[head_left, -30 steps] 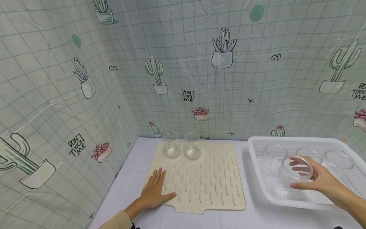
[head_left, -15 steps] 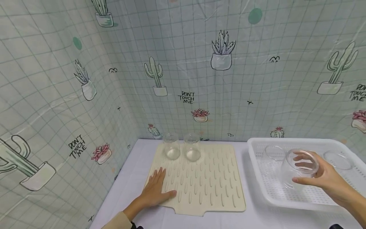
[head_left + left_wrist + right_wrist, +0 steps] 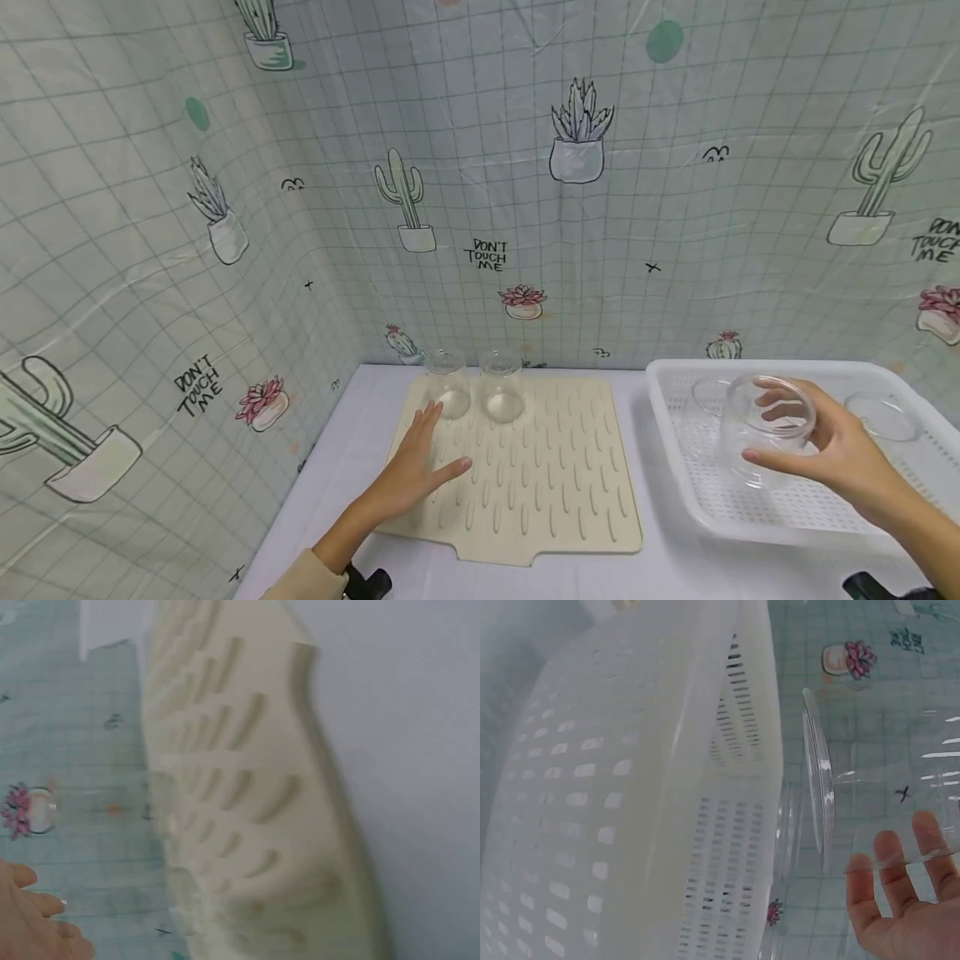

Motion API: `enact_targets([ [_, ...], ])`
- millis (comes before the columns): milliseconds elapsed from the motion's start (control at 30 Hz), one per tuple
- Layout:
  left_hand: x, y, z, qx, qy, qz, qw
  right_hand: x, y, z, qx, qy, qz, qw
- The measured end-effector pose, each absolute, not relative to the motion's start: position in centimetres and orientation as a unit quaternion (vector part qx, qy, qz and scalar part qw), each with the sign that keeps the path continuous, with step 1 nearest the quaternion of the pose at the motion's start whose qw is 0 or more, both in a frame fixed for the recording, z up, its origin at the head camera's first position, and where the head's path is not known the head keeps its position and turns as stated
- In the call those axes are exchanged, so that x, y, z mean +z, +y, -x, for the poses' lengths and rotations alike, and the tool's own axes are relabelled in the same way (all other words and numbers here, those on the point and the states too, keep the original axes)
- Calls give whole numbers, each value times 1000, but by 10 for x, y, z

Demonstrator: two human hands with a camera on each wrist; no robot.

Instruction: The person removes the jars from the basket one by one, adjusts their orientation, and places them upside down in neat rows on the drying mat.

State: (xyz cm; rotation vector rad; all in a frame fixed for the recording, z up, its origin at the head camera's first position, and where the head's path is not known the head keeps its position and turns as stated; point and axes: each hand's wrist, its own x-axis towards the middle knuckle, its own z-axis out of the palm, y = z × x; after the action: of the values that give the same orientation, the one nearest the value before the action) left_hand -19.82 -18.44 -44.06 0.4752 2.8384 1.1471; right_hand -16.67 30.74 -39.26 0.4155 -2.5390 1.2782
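Observation:
My right hand [image 3: 840, 450] grips a clear glass cup [image 3: 738, 442] from its right side, over the white basket [image 3: 678, 475]. In the right wrist view, fingers [image 3: 922, 832] curl along the cup's wall [image 3: 885, 780], and its rim [image 3: 819, 780] stands apart from the basket's edge [image 3: 776, 750]. Flat, with thumb spread, my left hand [image 3: 405, 475] hovers over the left part of the cream ridged mat [image 3: 555, 467] and holds nothing. Two more clear cups, a left one [image 3: 447, 387] and a right one [image 3: 501, 387], stand on the mat's back left.
Further clear cups sit in the basket, one at the back left [image 3: 708, 396] and one at the right [image 3: 885, 417]; my right hand may hide others. A white cloth [image 3: 337, 450] covers the table. Behind it hangs a cactus-print curtain [image 3: 480, 167].
My left hand has risen off the mat and moved slightly forward. The right hand has raised the cup from among those in the basket and shifted it a little left.

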Motion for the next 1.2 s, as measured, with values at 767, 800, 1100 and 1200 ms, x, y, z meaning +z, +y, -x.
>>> enact_targets([
  [767,-367,-132,183,498,843,-201,4,-364,239,162,374,-874,-156,267],
  [800,-362,-130,181,507,837,-207,7,-364,237,162,373,-874,-157,270],
  [1100,-335,-112,167,548,796,-256,28,-362,216,162,349,-867,-173,311],
  [1200,-336,-105,168,555,787,-268,21,-362,209,163,330,-861,-192,337],
])
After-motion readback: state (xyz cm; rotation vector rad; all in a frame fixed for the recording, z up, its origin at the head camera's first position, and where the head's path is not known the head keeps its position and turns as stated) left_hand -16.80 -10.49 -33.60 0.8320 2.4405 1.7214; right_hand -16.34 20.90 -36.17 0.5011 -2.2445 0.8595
